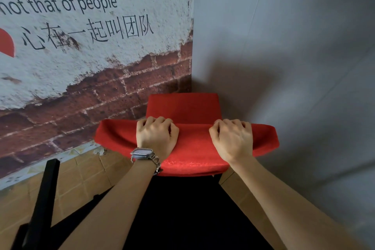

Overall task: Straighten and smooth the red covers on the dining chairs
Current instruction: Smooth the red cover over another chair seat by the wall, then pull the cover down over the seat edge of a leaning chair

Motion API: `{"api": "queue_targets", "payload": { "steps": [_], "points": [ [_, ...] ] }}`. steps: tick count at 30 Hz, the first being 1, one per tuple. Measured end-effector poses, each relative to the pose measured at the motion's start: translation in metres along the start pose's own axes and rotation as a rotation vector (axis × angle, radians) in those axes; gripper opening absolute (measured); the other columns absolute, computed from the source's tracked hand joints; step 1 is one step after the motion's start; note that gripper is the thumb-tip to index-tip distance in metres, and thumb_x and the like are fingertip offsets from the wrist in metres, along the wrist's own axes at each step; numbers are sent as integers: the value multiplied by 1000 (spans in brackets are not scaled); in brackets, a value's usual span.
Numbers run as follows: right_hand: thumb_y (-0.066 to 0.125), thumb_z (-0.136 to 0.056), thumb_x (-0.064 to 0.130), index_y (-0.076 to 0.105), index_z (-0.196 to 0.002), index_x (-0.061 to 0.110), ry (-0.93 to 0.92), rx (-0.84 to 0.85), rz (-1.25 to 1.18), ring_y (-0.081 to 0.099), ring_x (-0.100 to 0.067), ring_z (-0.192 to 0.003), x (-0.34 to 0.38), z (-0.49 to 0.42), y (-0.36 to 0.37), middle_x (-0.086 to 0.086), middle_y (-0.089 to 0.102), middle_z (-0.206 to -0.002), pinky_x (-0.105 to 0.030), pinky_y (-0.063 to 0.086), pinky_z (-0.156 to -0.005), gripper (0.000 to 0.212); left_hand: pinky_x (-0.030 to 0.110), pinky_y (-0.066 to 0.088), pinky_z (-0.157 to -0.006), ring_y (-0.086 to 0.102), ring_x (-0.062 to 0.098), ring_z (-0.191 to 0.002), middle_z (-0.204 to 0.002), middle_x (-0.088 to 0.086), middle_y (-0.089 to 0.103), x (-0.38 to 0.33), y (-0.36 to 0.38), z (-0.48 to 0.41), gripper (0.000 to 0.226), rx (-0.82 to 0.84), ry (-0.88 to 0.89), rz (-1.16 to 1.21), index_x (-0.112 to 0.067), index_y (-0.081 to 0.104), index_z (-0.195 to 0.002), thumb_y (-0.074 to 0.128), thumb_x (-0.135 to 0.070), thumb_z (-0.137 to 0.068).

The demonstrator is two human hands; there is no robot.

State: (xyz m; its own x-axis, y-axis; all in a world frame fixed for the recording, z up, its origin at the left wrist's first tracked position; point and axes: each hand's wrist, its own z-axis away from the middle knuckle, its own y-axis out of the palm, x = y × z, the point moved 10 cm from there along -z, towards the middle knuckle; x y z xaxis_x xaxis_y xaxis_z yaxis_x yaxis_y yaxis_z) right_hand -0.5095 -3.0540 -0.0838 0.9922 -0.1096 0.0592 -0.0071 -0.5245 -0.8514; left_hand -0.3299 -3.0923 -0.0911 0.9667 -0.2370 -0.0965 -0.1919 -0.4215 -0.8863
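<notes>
head view looks down over the back of a dining chair standing in a corner and dressed in a bright red fuzzy fabric cover (192, 148). the cover wraps the wide curved backrest nearest the camera, and red cloth also covers the seat (182, 105) beyond it. the seat points toward the corner where a printed wall mural of peeling plaster and brick (81, 79) meets a plain grey wall (294, 46).

both hands sit on the top edge of the backrest, apart from each other. the left hand (156, 136), with a silver wristwatch (142, 153) at its wrist, has its fingers curled over the edge and grasps the red cloth there. the right hand (231, 140) grips the same edge further along. whether the fingertips hold fabric alone or the frame under it is hidden behind the edge.

this looks like the step of seating the cover squarely on the backrest top. the next move probably calls for an even pull from both hands so the cloth does not skew. flat palms could then sweep down the rear panel, where the lower hem looks slightly uneven.

a black angled bar (44, 189) crosses the tan tiled floor (81, 168) at the left.
</notes>
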Motion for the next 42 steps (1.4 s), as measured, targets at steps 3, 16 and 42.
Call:
{"api": "queue_targets", "payload": {
  "steps": [3,16,42],
  "points": [
    [38,-91,24,64,-63,11,-6,114,34,61,-29,-61,3,0,1,-7,63,-60,-38,46,-70,40,36,46,-69,62,28,-64,-67,2,67,-2,-7,2,38,19,-9,-11,-15,72,-69,41,-29,-86],
    [50,-96,28,61,-117,21,152,411,-513,46,-19,-123,26,45,-64,4,56,-128,-41,32,-107,25,44,19,-113,33,20,-136,-146,-2,42,22,-89,84,52,403,-369,395,-26,30,-147,44,-35,-97],
    [45,-96,40,50,-121,25,-669,700,-389,52,-14,-106,196,250,-162,7,54,-118,-33,39,-88,30,32,42,-78,58,16,-97,-100,-10,65,143,-264,428,27,302,-1037,26,-29,58,-117,43,-37,-96]
  ]
}}
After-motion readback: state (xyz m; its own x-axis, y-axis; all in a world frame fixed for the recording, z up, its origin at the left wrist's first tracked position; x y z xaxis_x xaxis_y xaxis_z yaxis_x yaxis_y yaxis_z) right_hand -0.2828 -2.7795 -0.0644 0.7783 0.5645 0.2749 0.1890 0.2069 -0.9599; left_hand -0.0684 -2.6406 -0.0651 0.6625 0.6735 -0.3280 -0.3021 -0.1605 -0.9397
